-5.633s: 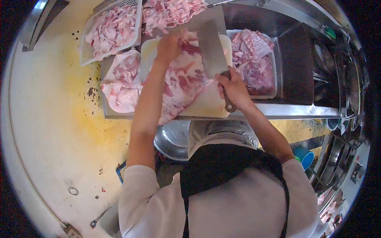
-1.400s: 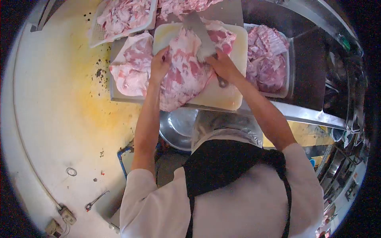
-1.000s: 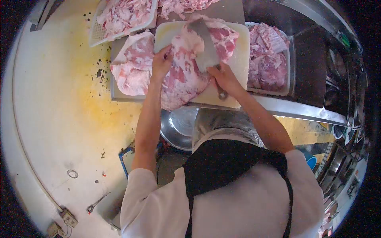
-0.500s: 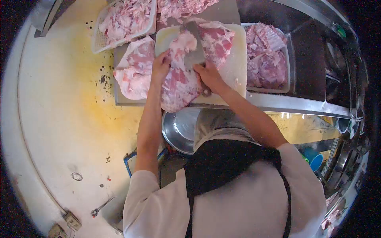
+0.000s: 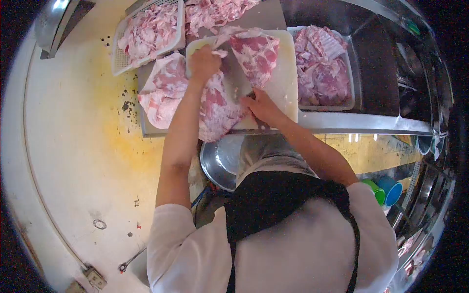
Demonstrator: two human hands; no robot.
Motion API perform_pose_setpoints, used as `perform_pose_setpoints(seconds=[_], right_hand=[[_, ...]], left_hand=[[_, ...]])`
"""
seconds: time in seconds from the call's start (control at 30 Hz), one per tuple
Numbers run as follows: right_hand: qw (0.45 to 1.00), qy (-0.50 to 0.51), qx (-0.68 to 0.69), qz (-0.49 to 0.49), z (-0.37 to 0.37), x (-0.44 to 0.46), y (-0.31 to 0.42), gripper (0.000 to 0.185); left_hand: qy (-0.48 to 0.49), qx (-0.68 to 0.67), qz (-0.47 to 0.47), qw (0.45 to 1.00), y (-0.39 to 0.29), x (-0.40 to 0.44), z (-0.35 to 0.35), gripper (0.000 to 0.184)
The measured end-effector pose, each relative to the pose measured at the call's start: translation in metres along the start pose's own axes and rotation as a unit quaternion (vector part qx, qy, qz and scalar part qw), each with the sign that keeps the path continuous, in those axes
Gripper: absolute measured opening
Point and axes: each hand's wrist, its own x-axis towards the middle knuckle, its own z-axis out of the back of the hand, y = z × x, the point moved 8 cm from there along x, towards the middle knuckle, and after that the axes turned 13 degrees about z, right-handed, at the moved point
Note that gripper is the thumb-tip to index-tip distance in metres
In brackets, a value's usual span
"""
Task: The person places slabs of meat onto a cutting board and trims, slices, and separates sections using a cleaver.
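Observation:
My right hand [image 5: 264, 107] is wrapped round the handle of a broad-bladed knife [image 5: 235, 74], its grey blade pointing away from me over the cutting board [image 5: 286, 83]. Fingers curled, my left hand [image 5: 205, 63] grips the far end of a large piece of raw meat [image 5: 219, 108], by a pale fatty flap. That piece hangs slightly over the board's near edge, left of the knife. Another red and white cut of meat [image 5: 257, 54] lies on the board just beyond my right hand. Part of the blade edge is hidden against the meat.
Left of the board lies another big piece of meat [image 5: 166, 90]. A white basket [image 5: 117, 57] of trimmings stands at the far left, near a loose pile of trimmings [image 5: 215, 13]. To the right, a white tray [image 5: 351, 93] holds more meat. Below the counter is a metal basin [image 5: 215, 163].
My left hand has moved away from me along the meat and now covers its far end. My right hand has shifted slightly toward me with the knife.

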Motion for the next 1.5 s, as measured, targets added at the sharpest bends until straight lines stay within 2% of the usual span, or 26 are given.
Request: perform_pose_setpoints(seconds=[0.03, 0.07, 0.13, 0.17, 0.27, 0.37, 0.47, 0.6, 0.67, 0.73, 0.77, 0.83, 0.87, 0.93, 0.97, 1.03, 1.1, 1.17, 1.27, 1.33, 1.37, 1.4, 1.43, 1.47, 1.5], right_hand=[[0.999, 0.011, 0.020, -0.024, -0.001, -0.010, -0.006, 0.035], [0.998, 0.020, 0.040, -0.046, -0.002, -0.013, -0.010, 0.034], [1.000, 0.003, 0.005, -0.003, 0.000, 0.006, -0.002, 0.032], [1.000, -0.005, -0.011, 0.016, -0.001, 0.018, 0.001, 0.031], [0.999, -0.003, 0.048, 0.026, -0.013, 0.080, 0.001, 0.032], [1.000, 0.013, 0.015, -0.001, -0.014, 0.073, 0.021, 0.033], [0.997, 0.001, -0.064, 0.048, -0.010, 0.029, -0.017, 0.036], [1.000, 0.013, 0.019, 0.004, -0.021, 0.011, 0.002, 0.029], [0.999, 0.018, 0.006, 0.032, -0.025, 0.054, 0.015, 0.030], [0.998, -0.019, -0.039, 0.038, -0.031, 0.097, 0.018, 0.026], [0.999, 0.004, -0.022, 0.025, -0.033, 0.098, 0.014, 0.030], [0.998, 0.054, 0.012, -0.006, -0.041, 0.093, 0.018, 0.038], [0.989, -0.006, -0.079, 0.127, -0.040, 0.090, 0.006, 0.037], [0.993, 0.032, -0.080, 0.087, -0.042, 0.038, 0.004, 0.034], [0.987, 0.128, 0.015, -0.094, -0.049, -0.016, 0.019, 0.033], [0.965, 0.246, -0.043, -0.077, -0.054, -0.059, 0.005, 0.037], [0.973, 0.211, -0.041, -0.085, -0.034, -0.080, 0.010, 0.037], [0.980, 0.174, -0.049, -0.089, -0.008, -0.088, 0.013, 0.039], [0.992, 0.081, -0.065, -0.077, 0.046, -0.097, 0.021, 0.039], [0.997, 0.004, -0.057, -0.059, 0.077, -0.105, 0.033, 0.036], [0.997, -0.026, -0.040, -0.058, 0.087, -0.107, 0.032, 0.033], [0.997, -0.056, -0.024, -0.056, 0.097, -0.107, 0.031, 0.031], [0.995, -0.086, -0.006, -0.054, 0.106, -0.108, 0.029, 0.029], [0.991, -0.123, 0.019, -0.042, 0.111, -0.108, 0.030, 0.027], [0.986, -0.158, 0.043, -0.029, 0.113, -0.105, 0.032, 0.025]], left_hand=[[-0.001, -0.017, -0.021, 1.000, 0.002, 0.002, 0.009, 0.029], [0.039, -0.121, 0.019, 0.992, 0.012, 0.004, 0.014, 0.028], [0.119, -0.321, 0.098, 0.934, 0.014, -0.002, 0.038, 0.029], [0.138, -0.336, 0.145, 0.920, 0.019, -0.001, 0.037, 0.035], [0.161, -0.303, 0.156, 0.926, 0.019, 0.003, 0.038, 0.035], [0.058, -0.283, 0.076, 0.954, 0.034, 0.018, 0.043, 0.028], [0.083, -0.344, 0.145, 0.924, 0.031, 0.011, 0.061, 0.028], [0.132, -0.426, 0.163, 0.880, 0.025, -0.004, 0.071, 0.023], [0.126, -0.447, 0.154, 0.872, 0.017, 0.000, 0.069, 0.022], [0.121, -0.467, 0.154, 0.862, 0.010, 0.002, 0.073, 0.021], [0.118, -0.477, 0.156, 0.857, 0.008, 0.002, 0.075, 0.021], [0.097, -0.430, 0.160, 0.883, 0.005, -0.001, 0.096, 0.021], [0.086, -0.405, 0.163, 0.895, 0.007, -0.003, 0.106, 0.021], [0.024, -0.461, 0.203, 0.864, 0.025, -0.004, 0.125, 0.023], [-0.001, -0.486, 0.223, 0.845, 0.038, -0.007, 0.130, 0.024], [-0.061, -0.510, 0.226, 0.828, 0.093, 0.008, 0.136, 0.020], [-0.034, -0.595, 0.201, 0.777, 0.116, 0.017, 0.166, 0.018], [-0.046, -0.590, 0.195, 0.782, 0.137, 0.031, 0.200, 0.016], [-0.096, -0.541, 0.189, 0.814, 0.185, 0.069, 0.228, 0.031], [-0.136, -0.486, 0.202, 0.839, 0.186, 0.082, 0.240, 0.041], [-0.164, -0.397, 0.287, 0.856, 0.193, 0.079, 0.235, 0.047], [-0.150, -0.288, 0.194, 0.926, 0.163, 0.084, 0.231, 0.046], [-0.134, -0.170, 0.096, 0.972, 0.136, 0.086, 0.213, 0.045], [-0.081, -0.236, 0.069, 0.966, 0.117, 0.094, 0.170, 0.044], [-0.024, -0.169, 0.057, 0.984, 0.071, 0.093, 0.122, 0.040]])
